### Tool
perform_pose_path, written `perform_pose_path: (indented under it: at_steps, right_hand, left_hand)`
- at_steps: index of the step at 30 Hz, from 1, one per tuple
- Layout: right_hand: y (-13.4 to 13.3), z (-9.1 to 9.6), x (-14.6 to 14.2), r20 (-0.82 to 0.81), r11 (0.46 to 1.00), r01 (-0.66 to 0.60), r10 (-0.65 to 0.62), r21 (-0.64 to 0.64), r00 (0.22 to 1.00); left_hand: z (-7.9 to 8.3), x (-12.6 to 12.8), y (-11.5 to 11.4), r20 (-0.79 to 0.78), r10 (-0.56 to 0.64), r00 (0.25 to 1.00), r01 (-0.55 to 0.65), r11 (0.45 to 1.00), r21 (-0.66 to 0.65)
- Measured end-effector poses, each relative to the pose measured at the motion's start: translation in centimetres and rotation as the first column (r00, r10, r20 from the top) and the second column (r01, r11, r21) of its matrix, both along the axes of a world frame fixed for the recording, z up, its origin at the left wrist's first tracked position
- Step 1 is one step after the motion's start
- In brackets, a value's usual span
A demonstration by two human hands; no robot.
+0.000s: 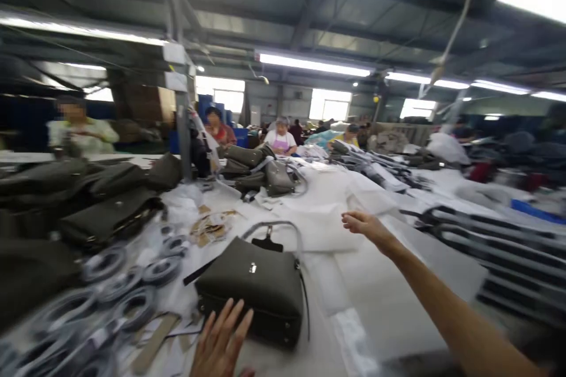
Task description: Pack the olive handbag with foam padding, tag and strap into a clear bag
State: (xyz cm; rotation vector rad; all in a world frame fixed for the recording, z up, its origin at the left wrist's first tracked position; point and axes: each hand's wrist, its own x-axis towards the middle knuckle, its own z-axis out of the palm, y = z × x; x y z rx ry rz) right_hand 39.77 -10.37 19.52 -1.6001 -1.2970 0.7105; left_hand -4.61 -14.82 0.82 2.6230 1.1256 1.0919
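Observation:
A dark olive handbag [252,283] lies on the white-covered table in front of me, its small metal clasp facing up. Its grey-wrapped strap [294,230] loops out behind it, near a dark tab with a buckle [267,242]. My left hand [221,339] rests against the bag's near left edge, fingers spread and holding nothing. Further out to the right, my right hand [365,228] reaches over thin white sheets [331,230]. Its fingers point forward, slightly bent, with nothing visible in them; whether it touches the sheets I cannot tell.
Olive bags [110,218] are heaped at the left, beside several rolled grey straps [132,306]. More bags [278,177] lie further back. Long dark straps [495,247] are stacked at the right. A metal post [183,129] rises left of centre. Several people sit beyond.

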Motion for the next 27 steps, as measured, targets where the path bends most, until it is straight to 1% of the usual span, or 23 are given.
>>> perform_pose_path:
  at_steps: [1, 2, 3, 4, 5, 7, 9, 10, 11, 12, 13, 14, 15, 16, 17, 18, 20, 21, 22, 24, 27]
  right_hand:
    - [-1.7, -0.1, 1.2, 0.022, 1.000, 0.008, -0.008, -0.012, 1.000]
    - [-3.6, -0.5, 2.3, 0.054, 0.999, 0.014, -0.012, -0.032, 0.998]
    - [-5.5, -1.4, 3.3, 0.096, 0.998, 0.017, -0.012, -0.057, 0.995]
    - [-7.5, -2.6, 4.1, 0.148, 0.997, 0.020, -0.008, -0.080, 0.989]
    - [-9.4, -4.2, 4.5, 0.214, 0.995, 0.022, -0.001, -0.098, 0.977]
    - [-12.6, -7.7, 4.6, 0.382, 0.992, 0.044, 0.004, -0.118, 0.924]
    - [-14.7, -11.1, 3.7, 0.576, 0.992, 0.096, -0.029, -0.086, 0.817]
    - [-15.3, -12.5, 3.2, 0.660, 0.990, 0.133, -0.075, -0.038, 0.748]
    - [-15.6, -13.5, 2.7, 0.720, 0.983, 0.182, -0.151, 0.035, 0.677]
    - [-15.7, -14.2, 2.5, 0.748, 0.961, 0.245, -0.255, 0.128, 0.612]
    - [-15.5, -14.6, 2.5, 0.743, 0.920, 0.319, -0.375, 0.226, 0.555]
    - [-15.3, -14.8, 2.9, 0.704, 0.860, 0.407, -0.494, 0.308, 0.510]
    - [-14.9, -14.8, 3.5, 0.646, 0.795, 0.496, -0.588, 0.351, 0.486]
    - [-14.6, -14.7, 4.3, 0.579, 0.741, 0.575, -0.651, 0.347, 0.491]
    - [-14.3, -14.5, 5.2, 0.507, 0.709, 0.637, -0.685, 0.302, 0.523]
    - [-14.0, -14.4, 6.1, 0.433, 0.700, 0.675, -0.696, 0.231, 0.573]
    - [-13.5, -14.3, 7.6, 0.287, 0.714, 0.697, -0.683, 0.067, 0.672]
    - [-13.3, -14.2, 8.2, 0.225, 0.716, 0.698, -0.681, 0.003, 0.697]
    - [-13.0, -14.2, 8.6, 0.179, 0.712, 0.701, -0.685, -0.040, 0.706]
    - [-12.5, -13.9, 9.2, 0.151, 0.722, 0.689, -0.675, -0.068, 0.722]
    - [-11.4, -13.3, 9.9, 0.243, 0.752, 0.658, -0.636, -0.017, 0.733]
  left_hand:
    - [-0.4, 0.3, 1.3, -0.122, 0.026, 0.992, -0.002, 0.980, 0.197]
    - [-0.5, 0.5, 2.2, -0.178, 0.053, 0.983, 0.012, 0.938, 0.345]
    - [-0.5, 0.7, 2.9, -0.218, 0.077, 0.973, 0.029, 0.894, 0.447]
    - [-0.2, 0.8, 3.3, -0.243, 0.099, 0.965, 0.037, 0.866, 0.499]
    - [0.3, 0.8, 3.4, -0.256, 0.113, 0.960, 0.038, 0.853, 0.520]
    - [1.7, 1.0, 3.3, -0.269, 0.141, 0.953, 0.013, 0.866, 0.499]
    - [3.0, 1.2, 3.4, -0.270, 0.164, 0.949, -0.023, 0.889, 0.458]
    - [3.4, 1.3, 3.6, -0.274, 0.172, 0.946, -0.035, 0.896, 0.442]
    - [3.6, 1.4, 4.0, -0.283, 0.172, 0.944, -0.035, 0.901, 0.431]
    - [3.7, 1.4, 4.4, -0.295, 0.168, 0.941, -0.030, 0.906, 0.422]
    - [3.5, 1.4, 4.9, -0.303, 0.161, 0.939, -0.020, 0.908, 0.419]
    - [3.3, 1.4, 5.3, -0.309, 0.154, 0.939, -0.012, 0.908, 0.418]
    - [3.0, 1.3, 5.6, -0.309, 0.150, 0.939, -0.007, 0.907, 0.421]
    - [2.7, 1.3, 5.9, -0.307, 0.150, 0.940, -0.006, 0.905, 0.425]
    - [2.4, 1.2, 6.0, -0.303, 0.152, 0.941, -0.007, 0.902, 0.431]
    - [2.2, 1.2, 6.0, -0.303, 0.153, 0.941, -0.006, 0.900, 0.436]
    - [2.0, 1.2, 6.1, -0.300, 0.158, 0.941, -0.004, 0.890, 0.456]
    - [2.0, 1.3, 6.1, -0.295, 0.159, 0.942, -0.001, 0.882, 0.471]
    - [2.0, 1.4, 6.2, -0.290, 0.158, 0.944, 0.003, 0.874, 0.486]
    - [2.1, 1.9, 6.6, -0.275, 0.148, 0.950, 0.015, 0.858, 0.513]
    - [2.0, 2.8, 7.6, -0.284, 0.109, 0.953, 0.062, 0.845, 0.532]
